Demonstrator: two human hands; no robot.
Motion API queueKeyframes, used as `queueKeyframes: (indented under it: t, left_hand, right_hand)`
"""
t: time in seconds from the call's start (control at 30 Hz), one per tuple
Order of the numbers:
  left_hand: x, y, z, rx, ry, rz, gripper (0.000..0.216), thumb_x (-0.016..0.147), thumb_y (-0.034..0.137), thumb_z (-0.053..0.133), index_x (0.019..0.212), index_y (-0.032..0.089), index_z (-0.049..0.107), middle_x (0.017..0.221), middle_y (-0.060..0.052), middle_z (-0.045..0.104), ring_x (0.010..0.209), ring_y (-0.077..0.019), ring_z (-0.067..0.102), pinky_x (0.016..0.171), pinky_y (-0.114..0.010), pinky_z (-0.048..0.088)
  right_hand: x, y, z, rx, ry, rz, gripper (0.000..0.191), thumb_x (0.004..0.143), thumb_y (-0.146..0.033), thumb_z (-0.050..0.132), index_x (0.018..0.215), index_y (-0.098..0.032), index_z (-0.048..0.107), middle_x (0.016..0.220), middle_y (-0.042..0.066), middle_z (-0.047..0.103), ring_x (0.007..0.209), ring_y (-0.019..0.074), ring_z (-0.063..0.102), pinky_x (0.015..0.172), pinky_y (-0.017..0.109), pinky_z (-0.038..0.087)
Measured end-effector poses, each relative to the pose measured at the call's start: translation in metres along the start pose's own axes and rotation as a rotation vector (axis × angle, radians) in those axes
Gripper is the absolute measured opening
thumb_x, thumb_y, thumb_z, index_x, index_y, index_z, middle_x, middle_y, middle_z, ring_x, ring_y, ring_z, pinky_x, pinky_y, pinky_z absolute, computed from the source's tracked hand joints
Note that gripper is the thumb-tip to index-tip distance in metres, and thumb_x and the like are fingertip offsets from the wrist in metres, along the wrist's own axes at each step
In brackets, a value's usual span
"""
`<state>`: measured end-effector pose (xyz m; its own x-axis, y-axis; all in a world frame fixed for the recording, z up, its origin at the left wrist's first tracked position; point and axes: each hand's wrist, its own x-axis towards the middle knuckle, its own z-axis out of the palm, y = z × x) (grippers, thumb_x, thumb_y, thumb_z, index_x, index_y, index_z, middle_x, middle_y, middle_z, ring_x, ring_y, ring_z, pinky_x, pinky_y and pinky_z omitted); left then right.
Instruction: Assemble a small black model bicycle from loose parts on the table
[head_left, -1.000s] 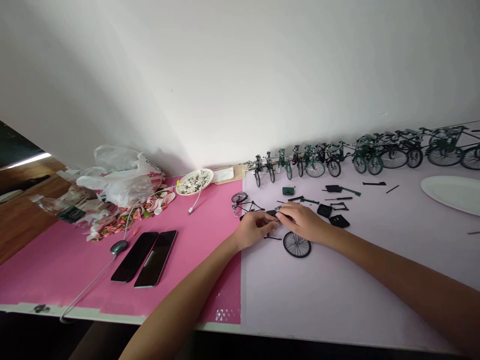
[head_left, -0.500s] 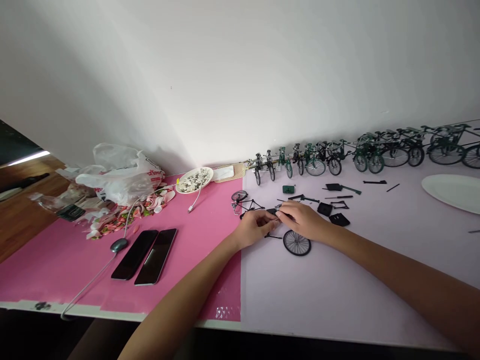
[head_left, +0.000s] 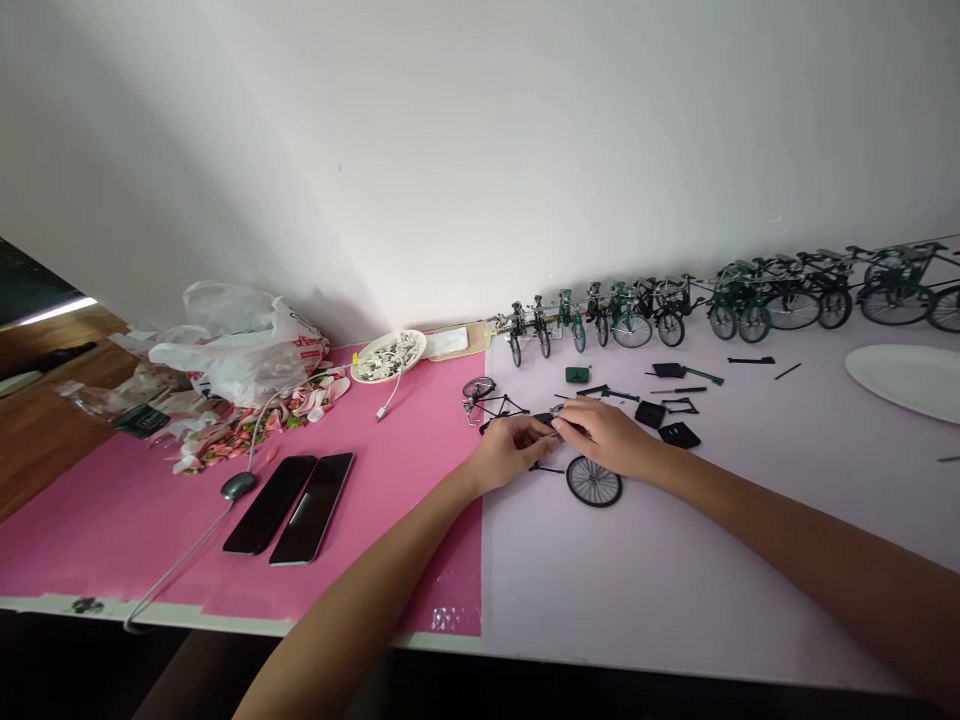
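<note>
On the light sheet, just past the pink edge, my left hand [head_left: 508,453] and my right hand [head_left: 606,436] meet with fingers pinched together. A small black part [head_left: 537,419] shows between and behind the left fingers. What my right fingertips grip is too small and hidden to make out. Left of them lies a black miniature bicycle frame with a wheel [head_left: 478,388]. A loose spoked wheel [head_left: 594,482] rests below my right hand, with a thin black rod [head_left: 550,469] beside it. Past my right hand are flat black pieces [head_left: 679,434] and a dark green block [head_left: 577,375].
Several finished miniature bicycles [head_left: 631,328] line the wall. A white plate [head_left: 919,375] stands at right. On the left are two phones [head_left: 312,508], a cable with a grey puck [head_left: 238,486], plastic bags [head_left: 251,350], colourful scraps [head_left: 232,437] and a plate of white pieces [head_left: 360,372].
My hands stay pinched together in nearly the same place, with only a slight shift of the fingers. The whole view has moved very slightly.
</note>
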<state>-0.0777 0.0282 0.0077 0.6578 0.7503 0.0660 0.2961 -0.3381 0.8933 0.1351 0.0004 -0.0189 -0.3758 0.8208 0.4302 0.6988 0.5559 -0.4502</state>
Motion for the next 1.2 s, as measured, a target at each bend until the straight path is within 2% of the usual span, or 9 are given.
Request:
queueKeyframes:
  t: [0.3,0.63,0.93,1.2]
  left_hand:
    - [-0.0007,-0.0006,0.0002,0.010,0.001,0.003,0.025,0.087,0.034,0.069,0.097,0.012,0.074,0.073,-0.003,0.068,0.059,-0.0092,0.053,0.057,-0.021,0.041]
    - [-0.0006,-0.0004,0.0004,0.003,-0.002,-0.001,0.028,0.087,0.038,0.069,0.096,0.012,0.074,0.071,-0.002,0.066,0.058,-0.0092,0.052,0.057,-0.021,0.041]
    - [-0.0004,0.0008,0.0002,-0.018,-0.007,-0.015,0.028,0.086,0.038,0.070,0.095,0.012,0.073,0.070,-0.001,0.065,0.056,-0.0085,0.050,0.055,-0.021,0.039]
    - [0.0006,-0.0026,0.0003,-0.061,-0.012,-0.012,0.031,0.085,0.041,0.072,0.094,0.011,0.073,0.069,-0.001,0.065,0.056,-0.0083,0.051,0.056,-0.022,0.040]
  right_hand:
    - [-0.0003,0.0022,0.0014,-0.012,-0.006,-0.006,0.037,0.104,-0.031,0.040,0.067,-0.023,0.038,0.071,0.001,0.048,0.072,0.0186,0.050,0.067,0.031,0.039]
    - [-0.0005,0.0018,0.0009,-0.007,0.001,0.000,0.037,0.103,-0.032,0.040,0.068,-0.023,0.041,0.072,0.002,0.051,0.072,0.0187,0.050,0.066,0.031,0.040]
    - [0.0004,-0.0010,0.0004,-0.017,-0.013,0.004,0.038,0.104,-0.032,0.039,0.067,-0.023,0.034,0.069,0.001,0.047,0.070,0.0184,0.048,0.063,0.031,0.038]
    - [0.0002,-0.0034,-0.0004,-0.003,-0.005,0.022,0.037,0.103,-0.032,0.040,0.067,-0.023,0.037,0.071,0.002,0.049,0.070,0.0189,0.050,0.063,0.030,0.037]
